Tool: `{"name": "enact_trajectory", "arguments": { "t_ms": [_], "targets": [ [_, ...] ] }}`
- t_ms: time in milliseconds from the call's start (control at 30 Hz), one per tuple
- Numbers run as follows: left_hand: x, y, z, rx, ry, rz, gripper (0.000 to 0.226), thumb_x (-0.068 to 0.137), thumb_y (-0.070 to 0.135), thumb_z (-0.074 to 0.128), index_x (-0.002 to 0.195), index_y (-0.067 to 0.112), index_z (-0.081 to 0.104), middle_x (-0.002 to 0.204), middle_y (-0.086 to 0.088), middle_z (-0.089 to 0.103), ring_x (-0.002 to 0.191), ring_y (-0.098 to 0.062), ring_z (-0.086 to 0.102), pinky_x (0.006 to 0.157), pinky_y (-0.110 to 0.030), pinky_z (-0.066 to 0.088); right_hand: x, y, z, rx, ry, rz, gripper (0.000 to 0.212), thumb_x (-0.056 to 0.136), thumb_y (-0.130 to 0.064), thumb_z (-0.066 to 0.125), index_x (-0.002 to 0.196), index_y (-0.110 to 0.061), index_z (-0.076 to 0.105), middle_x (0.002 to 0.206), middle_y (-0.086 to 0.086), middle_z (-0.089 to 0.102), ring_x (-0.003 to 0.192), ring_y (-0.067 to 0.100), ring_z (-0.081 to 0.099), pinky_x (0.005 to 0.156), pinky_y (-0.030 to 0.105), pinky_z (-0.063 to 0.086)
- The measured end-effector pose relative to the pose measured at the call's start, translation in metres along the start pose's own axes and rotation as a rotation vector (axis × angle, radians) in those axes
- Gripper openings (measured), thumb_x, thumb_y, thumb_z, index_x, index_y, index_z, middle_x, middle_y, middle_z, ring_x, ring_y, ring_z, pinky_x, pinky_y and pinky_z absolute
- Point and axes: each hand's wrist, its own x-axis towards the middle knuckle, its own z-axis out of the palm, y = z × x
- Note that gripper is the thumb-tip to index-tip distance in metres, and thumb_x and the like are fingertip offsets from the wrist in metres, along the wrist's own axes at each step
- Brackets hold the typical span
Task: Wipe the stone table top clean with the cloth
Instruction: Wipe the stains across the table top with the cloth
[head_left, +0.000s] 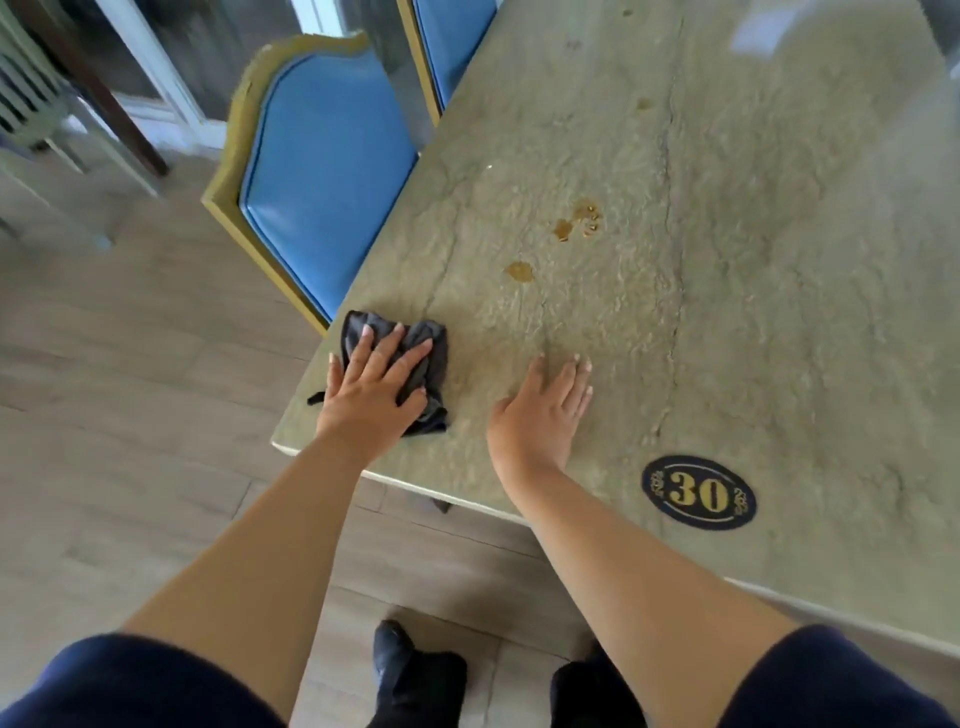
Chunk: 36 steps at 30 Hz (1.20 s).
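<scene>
A rough grey-green stone table top (753, 291) fills the right of the view. A dark grey crumpled cloth (431, 338) lies on its near left corner. My left hand (371, 387) presses flat on the cloth, fingers spread over it. To the right of the cloth, my right hand (545, 410) rests flat on the bare stone with its fingers together, holding nothing. Amber spill spots (519, 271) and a second cluster of amber spots (579, 221) sit on the stone beyond both hands. Fainter marks (644, 103) show farther back.
An oval dark plaque with "30" (698, 492) is fixed near the table's front edge. Two blue padded chairs with gold frames, one (322, 171) near and another (452, 41) farther, stand along the left side. Wooden floor (130, 415) lies left; my dark shoes (415, 670) are below.
</scene>
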Motion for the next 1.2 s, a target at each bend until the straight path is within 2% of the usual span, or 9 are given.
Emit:
{"name": "enact_trajectory", "arguments": {
  "t_ms": [100, 200, 300, 500, 633, 733, 867, 1100, 1200],
  "targets": [
    [-0.011, -0.007, 0.002, 0.048, -0.006, 0.089, 0.063, 0.091, 0.048, 0.036, 0.148, 0.050, 0.010, 0.162, 0.015, 0.005, 0.149, -0.018, -0.005, 0.121, -0.047, 0.004, -0.008, -0.038, 0.022, -0.009, -0.019, -0.069, 0.060, 0.098, -0.025, 0.033, 0.152, -0.011, 0.011, 0.159, 0.019, -0.007, 0.146, 0.032, -0.014, 0.119, 0.044, -0.010],
    [-0.052, -0.030, 0.009, 0.030, 0.032, 0.352, 0.064, 0.084, 0.047, 0.038, 0.147, 0.044, 0.025, 0.158, 0.010, 0.027, 0.147, -0.024, 0.018, 0.117, -0.051, 0.022, -0.014, -0.054, 0.037, -0.066, -0.009, -0.140, 0.058, 0.100, -0.029, 0.029, 0.153, -0.014, 0.010, 0.160, 0.014, -0.006, 0.147, 0.028, -0.012, 0.119, 0.044, -0.007],
    [-0.056, -0.076, 0.004, 0.085, 0.003, 0.519, 0.063, 0.086, 0.051, 0.037, 0.148, 0.049, 0.022, 0.159, 0.018, 0.014, 0.149, -0.012, 0.003, 0.121, -0.038, 0.003, -0.015, -0.052, 0.041, -0.097, 0.030, -0.162, 0.056, 0.101, -0.031, 0.025, 0.153, -0.015, 0.012, 0.161, 0.012, -0.001, 0.148, 0.026, -0.009, 0.120, 0.042, -0.004],
    [0.013, -0.087, -0.013, 0.009, -0.038, 0.350, 0.062, 0.089, 0.051, 0.029, 0.148, 0.050, 0.010, 0.161, 0.016, 0.001, 0.148, -0.015, -0.012, 0.121, -0.045, -0.001, -0.017, -0.052, 0.042, -0.096, 0.063, -0.161, 0.053, 0.102, -0.030, 0.025, 0.152, -0.015, 0.017, 0.161, 0.010, 0.004, 0.148, 0.024, -0.004, 0.120, 0.039, -0.003],
    [0.013, -0.063, -0.010, 0.108, -0.012, 0.274, 0.064, 0.090, 0.051, 0.021, 0.152, 0.042, 0.007, 0.163, 0.010, -0.001, 0.148, -0.022, -0.015, 0.120, -0.047, -0.009, -0.008, -0.047, 0.035, -0.042, 0.120, -0.142, 0.045, 0.099, -0.021, 0.037, 0.144, -0.019, 0.038, 0.155, 0.007, 0.028, 0.144, 0.025, 0.021, 0.117, 0.040, 0.020],
    [-0.013, -0.052, -0.003, 0.104, -0.029, 0.536, 0.065, 0.087, 0.053, 0.017, 0.151, 0.043, 0.012, 0.162, 0.012, 0.003, 0.149, -0.021, -0.011, 0.120, -0.049, -0.003, 0.005, -0.042, 0.025, 0.008, 0.152, -0.151, 0.040, 0.093, -0.011, 0.046, 0.131, -0.022, 0.052, 0.140, 0.003, 0.044, 0.132, 0.024, 0.038, 0.105, 0.038, 0.034],
    [0.004, -0.063, -0.006, 0.131, -0.090, 0.838, 0.059, 0.093, 0.051, 0.030, 0.150, 0.047, 0.016, 0.161, 0.016, 0.002, 0.149, -0.015, -0.011, 0.120, -0.041, -0.006, 0.028, -0.038, 0.017, 0.041, 0.207, -0.001, 0.040, 0.093, -0.011, 0.045, 0.132, -0.018, 0.051, 0.143, 0.008, 0.041, 0.134, 0.028, 0.034, 0.108, 0.042, 0.034],
    [0.121, -0.034, -0.027, 0.099, -0.101, 0.364, 0.061, 0.096, 0.051, 0.031, 0.150, 0.046, 0.003, 0.162, 0.014, -0.009, 0.147, -0.018, -0.019, 0.120, -0.046, -0.007, 0.058, -0.028, 0.013, 0.012, 0.227, 0.104, 0.047, 0.098, -0.019, 0.040, 0.144, -0.015, 0.034, 0.153, 0.010, 0.027, 0.144, 0.027, 0.019, 0.120, 0.041, 0.010],
    [0.110, -0.016, -0.025, 0.150, -0.099, 0.471, 0.062, 0.095, 0.052, 0.022, 0.151, 0.043, -0.001, 0.162, 0.013, -0.010, 0.147, -0.018, -0.021, 0.120, -0.048, -0.004, 0.061, -0.027, 0.013, 0.041, 0.221, 0.103, 0.048, 0.099, -0.017, 0.035, 0.147, -0.014, 0.031, 0.155, 0.010, 0.023, 0.145, 0.026, 0.014, 0.121, 0.039, 0.006]
  ]
}}
